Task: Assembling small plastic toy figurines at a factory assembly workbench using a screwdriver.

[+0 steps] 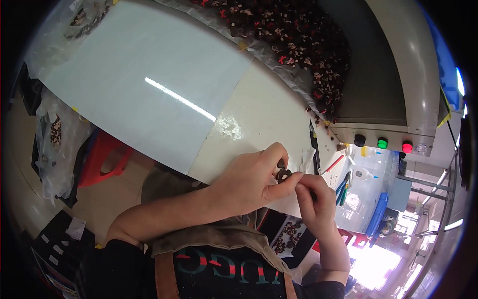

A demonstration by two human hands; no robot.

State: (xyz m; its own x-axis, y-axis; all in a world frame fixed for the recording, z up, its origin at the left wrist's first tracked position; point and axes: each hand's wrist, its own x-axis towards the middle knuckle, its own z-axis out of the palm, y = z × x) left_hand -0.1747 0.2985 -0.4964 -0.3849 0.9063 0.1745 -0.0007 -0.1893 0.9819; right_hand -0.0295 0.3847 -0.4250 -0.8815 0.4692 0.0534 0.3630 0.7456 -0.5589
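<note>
My left hand (251,179) pinches a small dark brown piece (284,174) with light specks between thumb and fingers, just above the near edge of a white table (149,84). My right hand (316,197) is closed beside it, fingertips touching the same small piece from the right. Whether it also holds a thin tool is hidden by the fingers. A large heap of similar dark pieces with red and white bits (294,35) lies on a clear plastic sheet at the far side of the table.
A grey machine housing (393,74) with black, green and red buttons stands at the right. Below the table are a red stool (102,157), plastic bags (55,144) with more pieces, and a tray of pieces (289,236) near my lap.
</note>
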